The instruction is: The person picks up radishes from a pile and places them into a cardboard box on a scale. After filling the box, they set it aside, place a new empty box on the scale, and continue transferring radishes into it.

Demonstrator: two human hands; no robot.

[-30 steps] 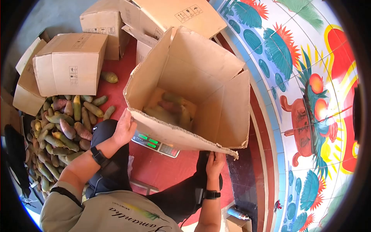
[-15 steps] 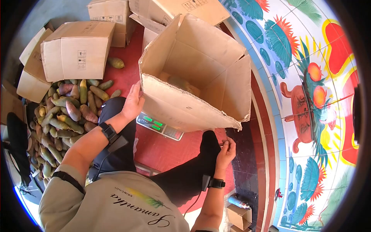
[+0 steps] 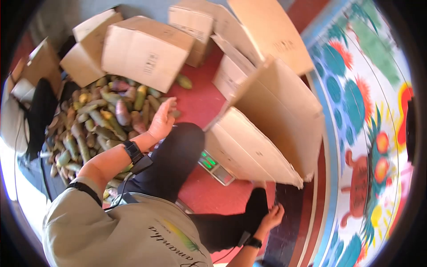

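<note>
The person's left hand (image 3: pixel 161 119) is spread open, fingers apart, with nothing in it. It hovers just over the near right edge of a pile of long green and reddish fruit (image 3: pixel 102 120) heaped on the floor to the person's left. The fruits lie flat and crowded. Most have their long axes running away from the person, and a few are crosswise.

The right hand (image 3: pixel 272 216) is low beside the right knee, fingers loosely curled. It is too small and blurred to tell whether it grips anything. Just above it is the lower corner of an open cardboard box (image 3: pixel 262 142), which sits tilted on a scale (image 3: pixel 215 166) with green digits, its mouth turned up and away.

A strip of bare red floor (image 3: pixel 200 100) separates the pile from the box. Closed cartons (image 3: pixel 144 51) crowd the pile's far edge, and a painted wall (image 3: pixel 356 111) stands to the right of the box.
</note>
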